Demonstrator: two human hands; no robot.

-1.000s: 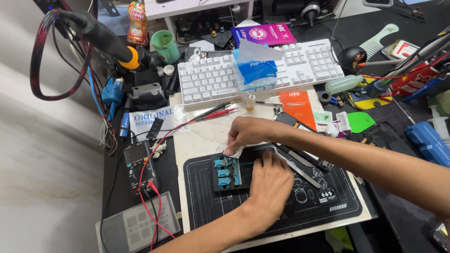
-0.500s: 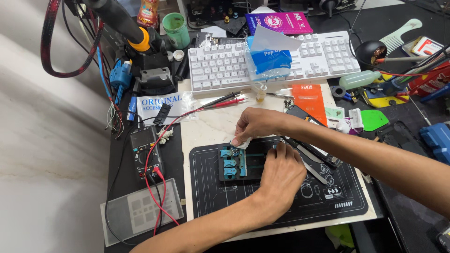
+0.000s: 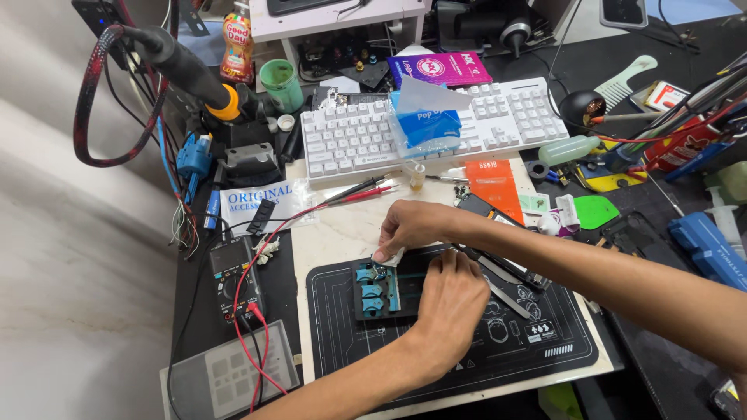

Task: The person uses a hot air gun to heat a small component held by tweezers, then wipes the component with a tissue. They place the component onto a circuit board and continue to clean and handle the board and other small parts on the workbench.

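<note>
At far left, a braided red-and-black cable (image 3: 89,93) is being looped beside a soldering handle (image 3: 191,74) with a yellow collar. Below it, a black multimeter (image 3: 231,280) is lying on the counter (image 3: 342,229), its red lead (image 3: 257,342) being trailed toward a translucent parts tray (image 3: 226,381). At centre, a dark phone back with blue camera rings (image 3: 377,289) is being rested on a black work mat (image 3: 529,350). The left hand (image 3: 451,307) is being laid flat over the phone's right part, fingers narrow and pressing down. The right hand (image 3: 416,227) is being held at the phone's upper edge, its fingers pinched on a small white scrap, possibly a wipe (image 3: 389,257); the material cannot be told. Behind, a white keyboard (image 3: 350,140) is being overlain by a blue tissue pack (image 3: 424,124). Further right, an orange card (image 3: 492,187) and a green pick (image 3: 595,211) are lying near blue tools (image 3: 708,245).
</note>
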